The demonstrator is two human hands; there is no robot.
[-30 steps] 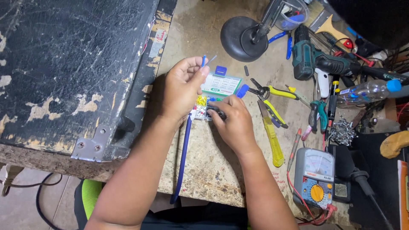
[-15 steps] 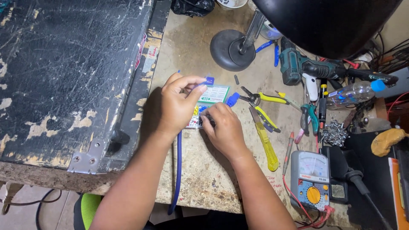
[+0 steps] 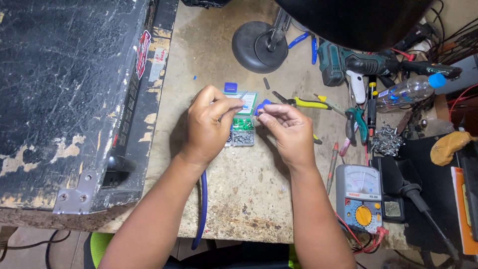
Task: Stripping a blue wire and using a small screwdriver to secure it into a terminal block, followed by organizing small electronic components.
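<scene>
My left hand (image 3: pixel 211 122) pinches the stripped end of a blue cable (image 3: pixel 202 209), which runs down under my forearm and off the bench edge. My right hand (image 3: pixel 289 132) holds a small blue connector (image 3: pixel 262 105) between thumb and fingertips, close to the cable end. Just below and between both hands lies a small compartment box (image 3: pixel 242 132) with green and grey parts. Its open lid (image 3: pixel 249 99) is partly hidden behind my left fingers.
A worn black case (image 3: pixel 69 89) fills the left side. Behind the hands stands a round lamp base (image 3: pixel 259 47). To the right lie yellow-handled pliers (image 3: pixel 308 103), a cordless drill (image 3: pixel 348 62), a plastic bottle (image 3: pixel 406 90) and a multimeter (image 3: pixel 359 197).
My right hand has come up off the compartment box with a small blue connector. Both hands now meet just above the box. The view has shifted.
</scene>
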